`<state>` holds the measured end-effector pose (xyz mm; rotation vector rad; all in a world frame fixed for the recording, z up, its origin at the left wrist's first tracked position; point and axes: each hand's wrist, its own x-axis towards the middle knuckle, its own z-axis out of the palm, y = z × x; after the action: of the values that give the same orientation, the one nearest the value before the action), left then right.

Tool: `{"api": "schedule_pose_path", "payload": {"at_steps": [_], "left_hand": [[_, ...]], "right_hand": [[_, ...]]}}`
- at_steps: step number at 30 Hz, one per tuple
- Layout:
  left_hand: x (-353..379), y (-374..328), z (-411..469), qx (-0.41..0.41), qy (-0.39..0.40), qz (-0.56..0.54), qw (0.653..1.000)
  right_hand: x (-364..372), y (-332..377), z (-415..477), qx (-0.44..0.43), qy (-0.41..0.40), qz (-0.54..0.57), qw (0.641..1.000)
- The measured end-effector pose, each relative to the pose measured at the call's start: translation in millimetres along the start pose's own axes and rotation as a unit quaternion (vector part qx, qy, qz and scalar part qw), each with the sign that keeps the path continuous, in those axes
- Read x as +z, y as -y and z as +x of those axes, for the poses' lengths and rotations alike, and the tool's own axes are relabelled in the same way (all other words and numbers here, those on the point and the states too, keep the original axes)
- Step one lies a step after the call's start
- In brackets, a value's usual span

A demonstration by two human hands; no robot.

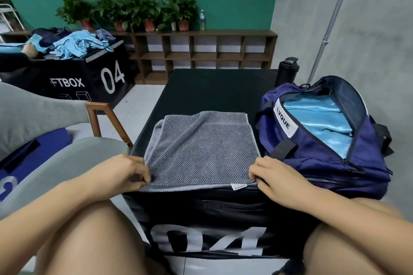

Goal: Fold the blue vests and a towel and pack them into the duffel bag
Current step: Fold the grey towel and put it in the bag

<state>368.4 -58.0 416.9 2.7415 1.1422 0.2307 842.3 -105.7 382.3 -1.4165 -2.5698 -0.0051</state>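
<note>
My left hand (125, 172) pinches the near left corner of the grey towel (201, 145); my right hand (274, 176) pinches its near right corner; the towel lies folded on the black bench (212, 87); just right sits the open navy duffel bag (324, 154), blue vests (319, 118) inside; beyond stands a black bottle (287, 71).

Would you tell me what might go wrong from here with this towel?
1. The left hand and right hand pinch the towel only by its near corners, at the edge of the black box; its middle may slip off.
2. Its far layers lie offset, so the next fold may go crooked.
3. The blue vests fill much of the duffel bag; a wide towel may not fit.
</note>
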Motion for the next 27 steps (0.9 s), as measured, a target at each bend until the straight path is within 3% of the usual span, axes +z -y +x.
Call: {"api": "schedule_pose_path", "payload": {"at_steps": [7,11,13,18,21,27], "left_hand": [[-17,-11,0,-0.053,-0.020,-0.058,0.997],[-13,-10,0,-0.106,0.099,-0.086,0.986],[-14,-9,5,-0.132,0.106,-0.098,0.981],[-17,5,39,-0.216,-0.015,-0.096,0.972],[-10,20,68,-0.284,-0.087,-0.100,0.950],[-2,49,127,-0.375,-0.156,-0.135,0.904]], "right_hand": [[-6,4,3,0.016,0.010,0.014,1.000],[-6,8,8,0.015,0.021,0.000,1.000],[-8,9,15,0.022,0.014,0.001,1.000],[-11,11,41,0.026,-0.016,0.021,0.999],[-7,13,63,0.033,-0.018,0.035,0.999],[4,14,104,0.022,-0.022,0.047,0.998]]}}
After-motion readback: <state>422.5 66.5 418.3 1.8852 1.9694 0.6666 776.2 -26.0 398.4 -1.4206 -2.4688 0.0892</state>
